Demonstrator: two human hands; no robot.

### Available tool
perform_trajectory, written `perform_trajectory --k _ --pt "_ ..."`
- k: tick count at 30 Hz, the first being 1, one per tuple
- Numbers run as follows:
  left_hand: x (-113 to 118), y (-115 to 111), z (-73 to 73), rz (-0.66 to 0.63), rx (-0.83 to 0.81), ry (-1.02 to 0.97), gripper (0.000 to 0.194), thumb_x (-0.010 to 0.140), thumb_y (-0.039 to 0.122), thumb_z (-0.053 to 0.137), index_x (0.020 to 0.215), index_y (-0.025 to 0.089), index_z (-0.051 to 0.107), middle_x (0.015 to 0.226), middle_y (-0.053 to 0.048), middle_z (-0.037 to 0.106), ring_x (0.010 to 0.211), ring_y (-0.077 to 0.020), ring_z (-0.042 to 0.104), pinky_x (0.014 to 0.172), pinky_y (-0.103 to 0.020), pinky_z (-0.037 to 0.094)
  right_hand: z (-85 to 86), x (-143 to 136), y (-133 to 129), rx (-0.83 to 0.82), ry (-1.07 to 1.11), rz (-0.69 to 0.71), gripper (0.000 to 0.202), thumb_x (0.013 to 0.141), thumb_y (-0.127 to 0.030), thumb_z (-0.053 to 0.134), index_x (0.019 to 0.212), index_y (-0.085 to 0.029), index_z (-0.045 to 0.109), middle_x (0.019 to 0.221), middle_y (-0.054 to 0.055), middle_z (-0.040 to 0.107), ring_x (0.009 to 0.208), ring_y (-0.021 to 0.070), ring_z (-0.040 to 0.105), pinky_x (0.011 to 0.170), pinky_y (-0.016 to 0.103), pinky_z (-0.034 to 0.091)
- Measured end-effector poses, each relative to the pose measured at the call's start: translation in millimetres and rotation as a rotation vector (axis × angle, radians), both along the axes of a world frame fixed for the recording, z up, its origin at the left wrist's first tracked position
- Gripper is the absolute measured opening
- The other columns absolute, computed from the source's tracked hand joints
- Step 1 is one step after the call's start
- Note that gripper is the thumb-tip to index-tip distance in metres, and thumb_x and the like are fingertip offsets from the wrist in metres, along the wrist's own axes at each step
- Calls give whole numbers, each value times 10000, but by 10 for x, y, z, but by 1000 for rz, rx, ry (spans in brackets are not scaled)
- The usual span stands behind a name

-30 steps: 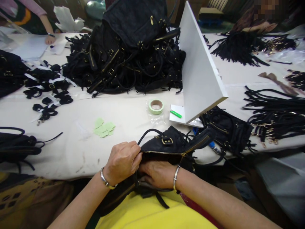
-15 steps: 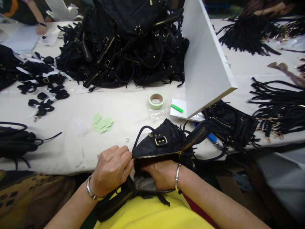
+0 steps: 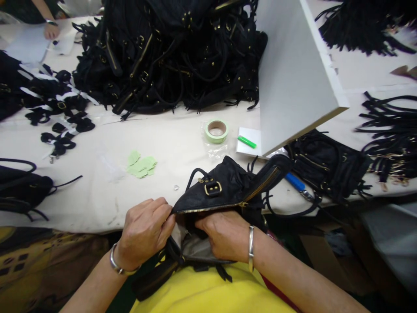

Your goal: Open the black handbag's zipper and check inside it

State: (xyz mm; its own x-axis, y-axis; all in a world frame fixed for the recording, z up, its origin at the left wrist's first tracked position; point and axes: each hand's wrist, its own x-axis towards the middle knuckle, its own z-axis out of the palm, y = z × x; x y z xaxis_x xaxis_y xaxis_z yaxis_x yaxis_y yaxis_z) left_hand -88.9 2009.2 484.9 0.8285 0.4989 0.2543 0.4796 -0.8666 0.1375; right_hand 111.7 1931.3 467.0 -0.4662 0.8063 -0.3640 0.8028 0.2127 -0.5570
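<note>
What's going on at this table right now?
A person in a yellow top holds a black handbag at the table edge. The left hand pinches the end of its open zipper, while the right hand reaches into the opening, fingers hidden inside. Behind it lie a roll of green tape, green paper scraps, a tilted white board and a big pile of black bags. Another person's hand rests at the far left corner.
</note>
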Motion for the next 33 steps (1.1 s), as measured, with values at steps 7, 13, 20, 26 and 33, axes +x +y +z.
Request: perform_trajectory --k 7,13,20,26,33 --pt "-5 65 -54 67 -118 -10 230 931 187 446 716 172 525 650 4 475 607 -152 478 627 -306 355 48 -5 35 128 -18 -4 181 667 -133 634 843 -172 646 845 49 683 812 210 630 577 291 350" --pt "104 95 -87 229 -117 12 241 901 210 470 659 202 477 596 21 474 554 -154 485 576 -310 326 76 4 44 142 -29 98 110 665 -163 642 772 -171 668 804 60 691 827 223 620 633 303 384" --pt "155 181 -152 391 -268 27 252 898 286 421 679 212 523 589 2 547 590 -178 533 594 -289 336 163 37 124 25 34 123 134 732 -144 611 839 -202 666 858 43 733 819 212 673 601 276 352" --pt "158 253 -129 493 -524 105 225 896 331 400 792 210 560 603 7 545 579 -177 504 600 -285 301 215 -14 174 57 120 -59 310 720 -146 682 1013 -175 585 1014 52 680 864 198 647 660 261 402" --pt "185 263 -164 543 -566 89 238 899 307 397 736 203 535 567 23 490 544 -154 449 574 -274 252 83 -187 172 99 -63 -34 200 810 -360 658 873 -172 688 868 89 719 807 249 679 635 298 438"
